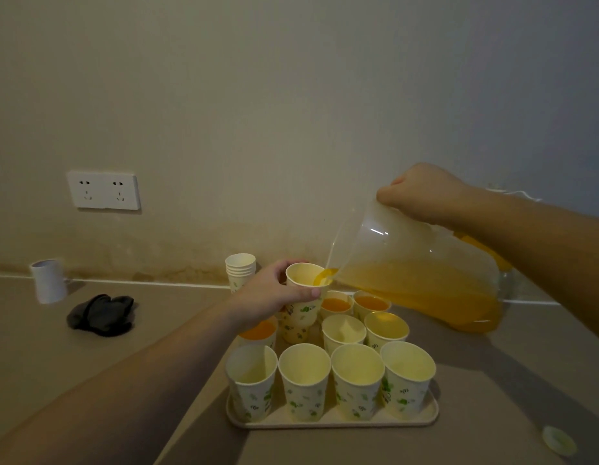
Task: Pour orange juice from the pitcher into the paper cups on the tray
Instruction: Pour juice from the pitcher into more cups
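We see a clear, glossy plastic pitcher, matt printed paper cups on a smooth matt tray, and a dark, soft cloth near the counter's back edge.

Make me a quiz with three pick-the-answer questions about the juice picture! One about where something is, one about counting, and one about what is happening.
1. Where is the dark cloth?
A. On the counter, left of the tray
B. Inside a cup
C. Under the pitcher

2. How many cups stand in the tray's front row, nearest the camera?
A. Two
B. Four
C. Seven

3. What is the pitcher doing?
A. Standing upright on the counter
B. Lying empty on the tray
C. Tilted, with juice running into a held cup

Answers:
1. A: the cloth lies on the counter well to the left of the tray.
2. B: four empty cups line the front edge.
3. C: the right hand tips the pitcher, and juice runs from its spout into the cup that the left hand holds up.
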Available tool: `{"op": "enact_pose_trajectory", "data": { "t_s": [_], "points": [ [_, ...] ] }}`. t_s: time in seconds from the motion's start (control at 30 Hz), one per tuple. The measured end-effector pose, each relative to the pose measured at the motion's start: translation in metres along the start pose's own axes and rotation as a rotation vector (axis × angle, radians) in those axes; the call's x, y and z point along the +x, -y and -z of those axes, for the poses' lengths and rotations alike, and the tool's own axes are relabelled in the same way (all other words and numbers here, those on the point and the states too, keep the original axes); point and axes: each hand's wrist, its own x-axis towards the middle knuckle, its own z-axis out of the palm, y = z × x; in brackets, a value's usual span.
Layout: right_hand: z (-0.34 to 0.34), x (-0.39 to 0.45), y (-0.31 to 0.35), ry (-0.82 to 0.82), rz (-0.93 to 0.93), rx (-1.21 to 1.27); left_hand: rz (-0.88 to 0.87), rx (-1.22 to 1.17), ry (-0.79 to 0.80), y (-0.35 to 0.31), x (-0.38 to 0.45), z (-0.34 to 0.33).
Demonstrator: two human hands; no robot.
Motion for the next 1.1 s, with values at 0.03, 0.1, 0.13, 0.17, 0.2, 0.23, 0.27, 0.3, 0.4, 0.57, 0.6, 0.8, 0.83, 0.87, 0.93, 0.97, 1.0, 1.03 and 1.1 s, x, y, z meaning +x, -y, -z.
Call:
{"op": "enact_pose_trajectory", "data": {
  "t_s": [0.03,0.1,0.13,0.17,0.2,0.23,0.27,0.3,0.4,0.57,0.6,0.8,0.83,0.87,0.93,0.97,1.0,1.03,1.1],
  "points": [
    [-0.0008,0.0010,-0.0011,-0.001,-0.005,0.001,0.000,0.005,-0.001,0.0000,0.0003,0.0000],
    [-0.0019,0.0024,-0.0025,-0.014,-0.018,0.033,-0.004,0.012,-0.004,0.0002,0.0009,0.0002],
    [-0.0021,0.0027,-0.0026,-0.018,-0.022,0.045,-0.003,0.012,-0.003,0.0003,0.0010,-0.0001],
    [-0.0021,0.0026,-0.0025,-0.022,-0.024,0.055,0.000,0.012,-0.004,0.0009,0.0017,0.0000],
    [-0.0021,0.0024,-0.0024,-0.021,-0.024,0.059,0.002,0.008,-0.005,0.0020,0.0021,-0.0001],
    [-0.0018,0.0020,-0.0017,-0.016,-0.024,0.054,0.003,0.005,-0.004,0.0025,0.0021,-0.0003],
    [-0.0018,0.0016,-0.0014,-0.011,-0.024,0.050,0.003,0.004,-0.001,0.0018,0.0012,-0.0009],
    [-0.0017,0.0012,-0.0011,-0.007,-0.022,0.051,0.001,0.004,0.003,0.0011,0.0003,-0.0013],
    [-0.0008,0.0015,-0.0012,-0.001,-0.020,0.059,-0.008,-0.013,0.006,0.0002,-0.0006,-0.0024],
    [0.0013,0.0013,0.0006,0.014,-0.018,0.013,-0.003,-0.008,0.006,0.0009,0.0012,-0.0014],
    [0.0014,0.0010,0.0005,0.010,-0.020,0.016,-0.003,-0.003,0.005,0.0013,0.0014,-0.0014],
    [0.0025,-0.0008,0.0015,0.020,0.000,-0.013,-0.003,-0.004,0.001,0.0011,0.0008,-0.0021],
    [0.0026,0.0002,0.0007,0.012,-0.005,-0.001,0.000,-0.008,0.002,0.0003,0.0004,-0.0027],
    [0.0021,0.0007,0.0000,0.006,-0.010,0.010,0.006,-0.010,0.001,0.0000,0.0001,-0.0030],
    [0.0018,0.0008,-0.0002,0.008,-0.008,0.009,0.005,-0.015,0.004,0.0003,-0.0001,-0.0035],
    [0.0016,0.0009,-0.0002,0.010,-0.003,0.004,0.007,-0.018,0.007,-0.0006,-0.0004,-0.0041],
    [0.0017,0.0007,0.0003,0.010,0.002,0.001,0.004,-0.019,0.010,-0.0014,-0.0011,-0.0046],
    [0.0016,0.0007,0.0004,0.013,0.003,0.001,-0.002,-0.023,0.012,-0.0020,-0.0016,-0.0048],
    [0.0016,0.0005,0.0004,0.018,0.004,-0.009,-0.010,-0.032,0.013,-0.0033,-0.0021,-0.0057]
  ]
}}
